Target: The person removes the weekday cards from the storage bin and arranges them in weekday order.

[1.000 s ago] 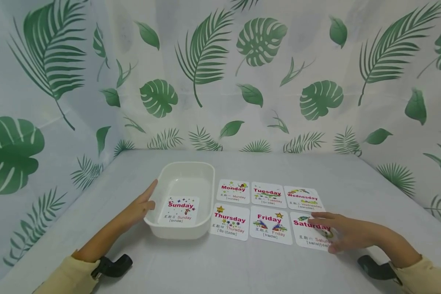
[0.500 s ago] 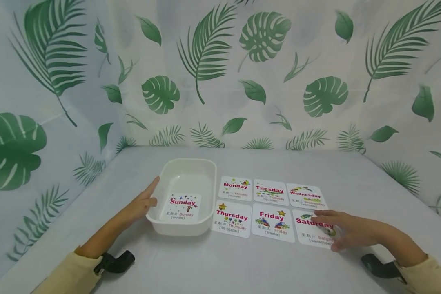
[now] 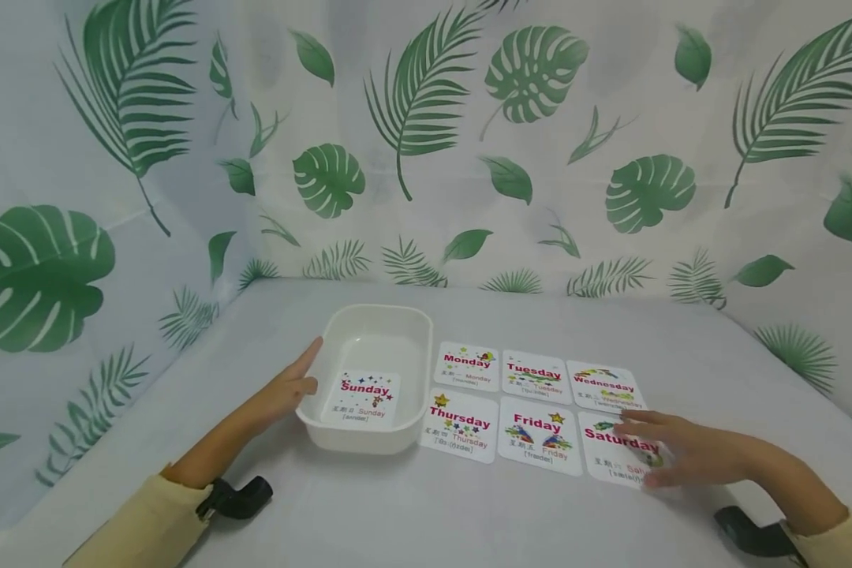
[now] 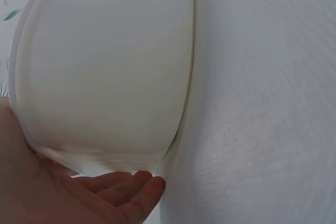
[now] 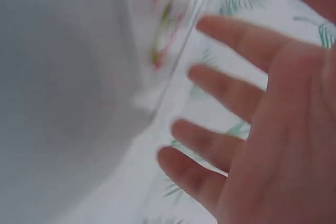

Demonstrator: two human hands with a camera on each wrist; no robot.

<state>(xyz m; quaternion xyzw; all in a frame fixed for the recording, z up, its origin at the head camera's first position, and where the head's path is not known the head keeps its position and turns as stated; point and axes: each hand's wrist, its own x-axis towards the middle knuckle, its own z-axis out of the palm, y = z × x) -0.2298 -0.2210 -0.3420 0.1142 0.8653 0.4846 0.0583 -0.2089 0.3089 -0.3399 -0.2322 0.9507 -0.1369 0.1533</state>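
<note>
A white plastic basin (image 3: 369,442) stands on the table in the head view, with a Sunday card (image 3: 364,401) lying inside it. My left hand (image 3: 280,398) holds the basin's left side, thumb at the rim; the left wrist view shows its fingers against the basin's outer wall (image 4: 105,77). To the right lie the Monday (image 3: 467,367), Tuesday (image 3: 535,377), Wednesday (image 3: 606,386), Thursday (image 3: 460,424), Friday (image 3: 539,435) and Saturday (image 3: 614,450) cards. Over the Saturday card my right hand (image 3: 703,451) hovers, fingers spread and nothing in its grasp, partly covering the card.
A pale grey cloth covers the table (image 3: 468,513). Behind and at both sides rises a white curtain (image 3: 426,181) printed with green leaves. Black wrist mounts (image 3: 244,498) sit at both cuffs.
The head view has turned slightly left, so the scene sits farther right. The basin, the cards and the left hand keep their places; the right hand stays over the Saturday card.
</note>
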